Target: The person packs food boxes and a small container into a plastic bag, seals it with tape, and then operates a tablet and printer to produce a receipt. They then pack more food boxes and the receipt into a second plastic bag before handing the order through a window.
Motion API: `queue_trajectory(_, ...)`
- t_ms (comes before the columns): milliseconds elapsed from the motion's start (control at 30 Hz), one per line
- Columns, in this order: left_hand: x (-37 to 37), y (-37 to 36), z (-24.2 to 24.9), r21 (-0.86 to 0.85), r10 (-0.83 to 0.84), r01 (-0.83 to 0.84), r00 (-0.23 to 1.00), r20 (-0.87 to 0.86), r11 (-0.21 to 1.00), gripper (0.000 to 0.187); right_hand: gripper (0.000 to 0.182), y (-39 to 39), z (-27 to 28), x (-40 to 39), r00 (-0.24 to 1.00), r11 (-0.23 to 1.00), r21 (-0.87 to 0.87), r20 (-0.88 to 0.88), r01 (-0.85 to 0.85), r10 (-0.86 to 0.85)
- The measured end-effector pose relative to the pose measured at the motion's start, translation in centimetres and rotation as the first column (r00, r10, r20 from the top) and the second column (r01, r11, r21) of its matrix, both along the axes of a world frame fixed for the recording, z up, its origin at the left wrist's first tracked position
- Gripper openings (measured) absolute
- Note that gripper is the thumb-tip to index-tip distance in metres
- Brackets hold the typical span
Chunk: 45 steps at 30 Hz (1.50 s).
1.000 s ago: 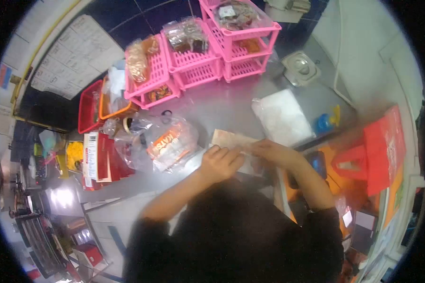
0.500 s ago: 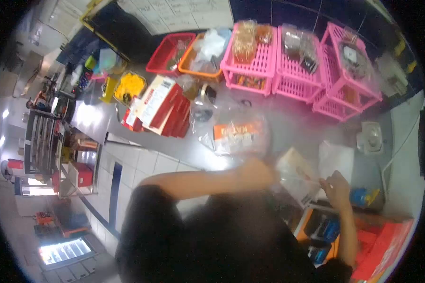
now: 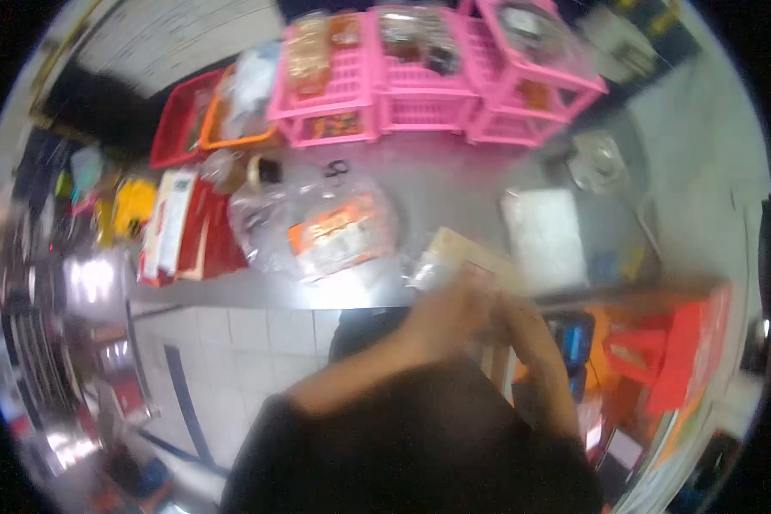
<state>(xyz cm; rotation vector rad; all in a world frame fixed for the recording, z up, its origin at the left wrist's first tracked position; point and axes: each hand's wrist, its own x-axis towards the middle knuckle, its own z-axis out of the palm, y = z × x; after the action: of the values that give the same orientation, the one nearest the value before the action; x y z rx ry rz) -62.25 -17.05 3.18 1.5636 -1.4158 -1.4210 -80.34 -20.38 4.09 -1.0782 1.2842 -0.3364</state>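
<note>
A tan packet in clear plastic (image 3: 458, 253) is at the front edge of the metal counter. Both hands meet at its near side, blurred by motion. My left hand (image 3: 448, 313) is closed on the packet, its fingers bunched near the packet's lower edge. Close against it, my right hand (image 3: 516, 319) also grips the packet, its fingertips partly hidden. Left of them lies an orange-and-white labelled pack (image 3: 338, 238) inside a clear plastic bag (image 3: 270, 231). A white sheet or bag (image 3: 546, 240) lies just right of the packet.
Pink stacked baskets (image 3: 424, 116) with bagged goods line the back of the metal counter (image 3: 433, 176). Orange (image 3: 240, 141) and red (image 3: 167, 146) baskets stand beside them. Red-and-white boxes (image 3: 184, 227) lie left. A lower shelf on the right holds a red box (image 3: 672, 355).
My hands have come together at the packet; the right hand was apart, pinching the plastic at its right side. The view has shifted, so the counter items appear further left.
</note>
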Motion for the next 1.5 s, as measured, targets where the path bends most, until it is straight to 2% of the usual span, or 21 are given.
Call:
queue_trajectory(67, -1.2, 1.1, 2.5, -0.294, -0.062, 0.144, 0.960, 0.273, 0.945, 0.030, 0.038, 1.2, -0.9, 1.9, 0.999, 0.946, -0.325, -0.036, 0.013, -0.025)
queue_trajectory(133, -3.6, 3.0, -0.1, -0.285, -0.096, 0.327, 0.791, 0.604, 0.901, 0.043, 0.032, 0.8, -0.2, 3.6, 0.956, 0.968, -0.005, 0.161, 0.251, -0.247)
queue_trajectory(200, -2.9, 4.5, 0.0, -0.287, -0.023, 0.293, 0.736, 0.677, 0.912, 0.045, 0.029, 1.4, -1.1, 3.9, 0.943, 0.972, -0.042, 0.257, 0.230, -0.212)
queue_trajectory(267, -0.8, 5.5, 1.7, -0.403, 0.020, 0.494, 0.613, 0.790, 0.771, 0.044, 0.029, 2.3, -0.7, 4.4, 0.947, 0.984, -0.071, 0.291, 0.164, -0.137)
queue_trajectory(300, -0.6, 6.6, 0.6, -0.409, 0.047, 0.473, 0.609, 0.792, 0.780, 0.044, 0.030, 2.7, -2.5, 2.7, 0.934, 0.966, -0.095, 0.294, 0.241, -0.204)
queue_trajectory(367, -0.2, 6.9, -2.5, -0.763, 0.122, 0.295, 0.891, 0.436, 0.575, 0.042, 0.031, 1.3, -3.1, 2.5, 0.922, 0.948, -0.120, 0.296, 0.294, -0.249)
queue_trajectory(433, 10.5, 7.1, 5.1, -0.701, -0.528, 0.471, 0.834, 0.157, 0.535, 0.041, 0.022, 1.2, -0.3, 4.0, 0.978, 0.963, -0.212, 0.161, 0.169, -0.136)
queue_trajectory(500, 20.7, 8.1, 9.5, -0.536, -0.489, 0.399, 0.872, -0.031, 0.744, 0.038, 0.021, 1.0, 1.4, 4.7, 0.952, 0.915, -0.370, -0.303, -0.162, 0.046)
queue_trajectory(533, 25.9, 9.5, 9.9, -0.683, -0.125, 0.117, 0.991, 0.038, 0.721, 0.031, 0.023, -1.8, -1.0, 0.2, 0.908, 0.702, -0.597, -0.376, -0.389, 0.183)
queue_trajectory(600, 37.3, 11.1, 11.7, -0.660, 0.427, -0.319, 0.904, 0.004, 0.680, 0.025, 0.025, -3.8, -4.2, -1.7, 0.838, 0.383, -0.745, -0.477, -0.546, 0.266)
queue_trajectory(667, 47.1, 10.2, 10.9, -0.491, 0.791, -0.738, 0.594, -0.149, 0.462, 0.024, 0.027, -2.7, -5.0, 2.1, 0.831, 0.397, -0.814, -0.525, -0.425, -0.186)
queue_trajectory(733, 57.7, 9.1, 6.6, -0.519, 0.871, -0.719, 0.479, 0.109, 0.461, 0.023, 0.030, -0.8, -4.9, 6.1, 0.633, 0.363, -0.873, -0.487, -0.326, -0.602)
queue_trajectory(800, 64.4, 7.5, 2.3, -0.548, 0.806, -0.597, 0.504, 0.312, 0.585, 0.022, 0.032, 0.2, -4.7, 7.5, 0.459, 0.323, -0.890, -0.445, -0.321, -0.769)
queue_trajectory(833, 66.8, 6.5, 0.4, -0.553, 0.714, -0.452, 0.477, 0.513, 0.700, 0.022, 0.033, 0.3, -5.0, 7.3, 0.501, 0.301, -0.920, -0.389, -0.250, -0.773)
queue_trajectory(967, 70.1, 1.0, -6.5, -0.283, 0.272, -0.089, 0.644, 0.715, 0.955, 0.019, 0.035, 0.3, -6.0, 5.7, 0.542, 0.380, -0.916, -0.386, -0.128, -0.747)
queue_trajectory(1033, 70.0, -1.9, -10.0, -0.051, 0.022, 0.042, 0.511, 0.859, 0.998, 0.023, 0.034, 0.2, -6.7, 4.6, 0.502, 0.388, -0.897, -0.440, -0.210, -0.744)
queue_trajectory(1167, 67.9, -4.9, -12.7, 0.020, 0.184, -0.302, 0.632, 0.753, 0.953, 0.038, 0.032, 1.3, -5.1, 8.2, 0.446, 0.479, -0.858, -0.508, -0.185, -0.737)
queue_trajectory(1300, 70.8, -7.6, -23.4, -0.040, 0.228, -0.297, 0.632, 0.741, 0.954, 0.032, 0.035, 1.9, -4.5, 10.8, 0.453, 0.466, -0.873, -0.476, -0.141, -0.754)
queue_trajectory(1333, 72.1, -8.5, -26.1, -0.002, 0.139, -0.182, 0.744, 0.654, 0.983, 0.028, 0.035, 1.7, -5.2, 8.8, 0.445, 0.463, -0.875, -0.473, -0.138, -0.761)
queue_trajectory(1400, 72.1, -8.8, -24.9, 0.016, 0.028, -0.045, 0.832, 0.554, 0.999, 0.025, 0.023, 1.2, -7.4, 4.5, 0.396, 0.490, -0.837, -0.547, -0.245, -0.737)
queue_trajectory(1500, 70.6, -7.5, -19.2, 0.163, 0.274, -0.308, 0.940, 0.204, 0.937, 0.017, 0.032, 1.5, -8.5, 3.4, 0.443, 0.325, -0.883, -0.455, -0.338, -0.773)
